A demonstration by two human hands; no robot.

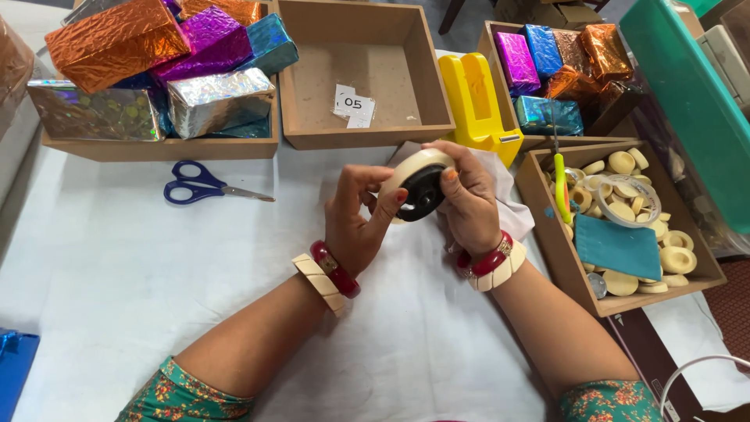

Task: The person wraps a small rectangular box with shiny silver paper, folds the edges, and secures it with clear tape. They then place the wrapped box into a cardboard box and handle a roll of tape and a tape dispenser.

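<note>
Cream-coloured round disc with a black centre (419,187), perhaps a roll of tape on a dark core, is held in the air above the middle of the white-covered table (109,273), between both hands. The left hand (361,215) curls around the disc's lower left edge, thumb and fingers pressed to its rim. The right hand (469,199) cups the right side from behind, fingertips pinching the top edge. Both wrists wear red and cream bangles. Under the right hand lies a crumpled white paper or cloth (512,199). Just beyond the hands, toward the far edge, stands a yellow tape dispenser (476,101) beside a nearly empty wooden tray (437,78) holding small paper slips. At the far left corner another wooden tray (156,147) is piled with boxes wrapped in shiny foil, orange, purple, silver and teal. Blue-handled scissors (199,186) lie in front of it, well apart from the hands. Along the right edge a wooden box (558,250) holds many cream discs, a clear tape roll, a teal pouch and a green-handled tool; behind it a further tray (491,47) carries more foil-wrapped boxes. Because the disc is gripped only at its rim, it could slip and roll off the table edge, or a loose end could stick to fingers or the paper beneath.
</note>
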